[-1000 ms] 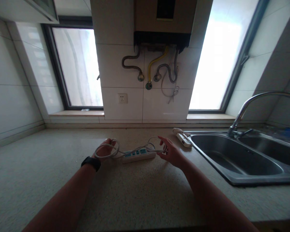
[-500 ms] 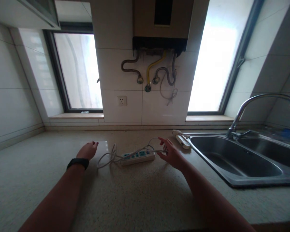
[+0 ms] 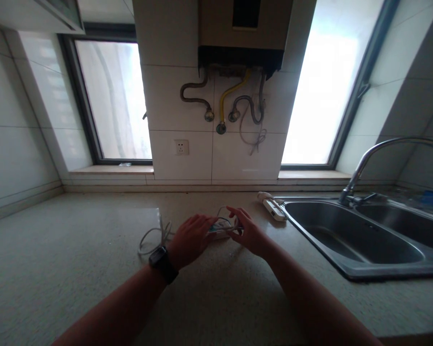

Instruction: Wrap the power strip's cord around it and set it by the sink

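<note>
My right hand [image 3: 251, 234] is closed on the white cord [image 3: 225, 228], at the right end of a white power strip [image 3: 221, 235] with blue-green sockets. My left hand [image 3: 192, 240], with a black watch at its wrist, lies over the left part of that strip and hides much of it. Its fingers stretch forward and right, close to the cord; whether they touch it is not clear. Loose loops of the cord rest on the counter to the left of my left hand.
A second white power strip [image 3: 274, 209] with its cord lies beside the steel sink [image 3: 346, 275] on the right. The tap [image 3: 353, 180] arches over the sink. On the wall ahead are a socket [image 3: 181, 147] and a water heater [image 3: 241, 38] with hoses.
My left hand has moved right, from the counter left of the cord loops to over the power strip. The right hand stays on the cord, slightly further left. The view has tilted slightly.
</note>
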A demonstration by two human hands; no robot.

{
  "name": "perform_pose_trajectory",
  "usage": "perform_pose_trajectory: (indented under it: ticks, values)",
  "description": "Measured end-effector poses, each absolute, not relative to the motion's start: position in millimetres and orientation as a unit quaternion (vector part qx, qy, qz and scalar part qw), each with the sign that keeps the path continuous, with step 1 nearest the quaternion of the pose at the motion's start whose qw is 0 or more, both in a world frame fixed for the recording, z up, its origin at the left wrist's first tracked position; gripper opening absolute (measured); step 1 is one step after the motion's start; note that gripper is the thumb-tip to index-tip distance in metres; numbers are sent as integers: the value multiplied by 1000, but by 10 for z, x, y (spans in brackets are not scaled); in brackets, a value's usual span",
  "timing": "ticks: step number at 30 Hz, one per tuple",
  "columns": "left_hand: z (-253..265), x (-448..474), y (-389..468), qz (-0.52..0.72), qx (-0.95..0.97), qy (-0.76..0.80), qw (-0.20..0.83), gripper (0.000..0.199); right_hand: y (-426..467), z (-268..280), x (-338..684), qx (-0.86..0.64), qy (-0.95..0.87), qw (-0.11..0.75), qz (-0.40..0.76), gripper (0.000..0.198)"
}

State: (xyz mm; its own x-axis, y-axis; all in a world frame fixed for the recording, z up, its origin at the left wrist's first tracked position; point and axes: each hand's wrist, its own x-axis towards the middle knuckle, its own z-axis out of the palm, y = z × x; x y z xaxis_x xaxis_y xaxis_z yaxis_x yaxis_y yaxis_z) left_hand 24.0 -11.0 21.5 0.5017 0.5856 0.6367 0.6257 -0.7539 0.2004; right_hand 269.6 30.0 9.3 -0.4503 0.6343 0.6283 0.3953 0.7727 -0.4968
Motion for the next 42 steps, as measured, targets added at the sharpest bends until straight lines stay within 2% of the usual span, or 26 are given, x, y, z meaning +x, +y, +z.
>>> perform_pose_trajectory:
  ticks: [4,8,11,14,17,19,23,25,29,34,39,42]
  values:
    - [105,290,-10,-324,-884,-331,60,49,211,137,2583,-276,-851,413,170,75]
    - [84,284,44,-281,-893,-347,52,30,159,161,2469,-239,-859,407,199,75]
    - [92,283,35,-282,-890,-355,51,27,172,148,2471,-236,-861,409,189,79]
    - [91,268,32,-326,-874,-358,38,25,227,124,2602,-266,-865,390,169,99]
    - [79,218,61,-378,-846,-376,-13,26,285,120,2815,-324,-877,318,159,118]
    - [68,171,88,-398,-830,-388,-42,25,304,141,2939,-370,-873,260,183,107]
    - [49,89,120,-432,-806,-399,-65,24,293,205,3030,-417,-865,182,212,39]
    - [46,68,125,-447,-794,-406,-76,24,289,217,3012,-421,-861,191,210,23]
    - [44,49,134,-465,-774,-414,-116,23,323,184,2959,-396,-850,278,208,22]
    - [49,35,137,-475,-763,-407,-164,28,380,169,2928,-368,-804,392,256,42]
    - [94,47,88,-389,-803,-442,-91,36,369,172,2887,-358,-792,425,253,43]
    - [114,61,57,-380,-811,-441,-58,35,361,151,2849,-354,-794,427,249,42]
